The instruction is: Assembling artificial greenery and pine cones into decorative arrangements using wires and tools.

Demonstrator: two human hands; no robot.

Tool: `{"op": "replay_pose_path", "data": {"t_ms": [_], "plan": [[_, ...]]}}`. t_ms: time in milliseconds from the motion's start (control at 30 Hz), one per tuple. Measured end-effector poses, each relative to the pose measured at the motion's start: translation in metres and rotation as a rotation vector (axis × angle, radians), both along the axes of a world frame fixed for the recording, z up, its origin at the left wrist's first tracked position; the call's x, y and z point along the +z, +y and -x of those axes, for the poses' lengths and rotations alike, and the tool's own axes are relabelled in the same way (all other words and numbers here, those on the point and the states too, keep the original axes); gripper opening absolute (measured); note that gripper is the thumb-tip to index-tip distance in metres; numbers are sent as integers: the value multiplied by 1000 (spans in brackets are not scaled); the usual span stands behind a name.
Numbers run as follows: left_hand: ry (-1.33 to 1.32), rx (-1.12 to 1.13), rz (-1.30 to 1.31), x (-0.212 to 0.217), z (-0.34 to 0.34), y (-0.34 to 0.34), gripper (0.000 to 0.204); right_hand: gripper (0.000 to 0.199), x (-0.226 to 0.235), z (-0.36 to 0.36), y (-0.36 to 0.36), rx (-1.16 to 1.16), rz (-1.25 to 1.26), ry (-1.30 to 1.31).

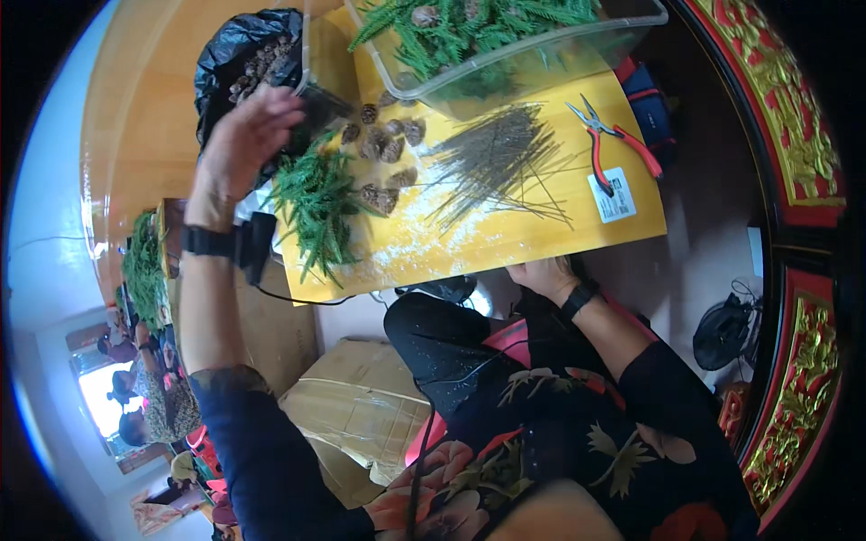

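Note:
My left hand [242, 135] is raised over the left end of the yellow board [505, 230], fingers spread, next to the open black bag of pine cones [248, 59]. It holds nothing that I can see. Just right of it lie a bunch of green fir sprigs [316, 198] and several loose pine cones [388, 144]. My right hand [541, 273] rests at the board's near edge, partly tucked under it. A bundle of thin wires [496, 162] lies in the middle of the board. Red-handled pliers [609, 140] lie at the right.
A clear plastic tub [541, 54] with green sprigs and cones stands at the board's far side. A white tag [613, 194] lies near the pliers. A cardboard box [361, 406] sits on the floor by my knees. A wooden table [135, 108] lies to the left, with people beyond.

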State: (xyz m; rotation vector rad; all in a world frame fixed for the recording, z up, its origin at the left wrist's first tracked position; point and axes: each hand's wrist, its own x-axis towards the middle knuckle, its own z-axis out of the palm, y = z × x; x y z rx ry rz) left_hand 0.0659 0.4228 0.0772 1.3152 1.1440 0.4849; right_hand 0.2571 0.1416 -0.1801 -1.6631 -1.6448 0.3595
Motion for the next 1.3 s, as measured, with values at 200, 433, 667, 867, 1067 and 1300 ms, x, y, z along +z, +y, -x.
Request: {"op": "replay_pose_path", "data": {"t_ms": [200,433,667,867,1067,1300], "plan": [[341,-63,-240,24,63,121,34,27,2,0,-2,13,-25,-56],[747,-366,-184,-39,111,188,51,33,-18,1,-5,20,-127,-241],[717,-441,-31,-34,90,171,67,36,-9,-3,-5,71,-48,-302],[608,-513,35,-34,89,163,63,35,-11,-5,-5,58,-46,-289],[545,-371,-140,-38,109,171,29,32,-11,-3,-5,72,-37,-329],[84,115,-78,-22,125,164,13,32,-16,-4,-5,-14,-177,-361]]}}
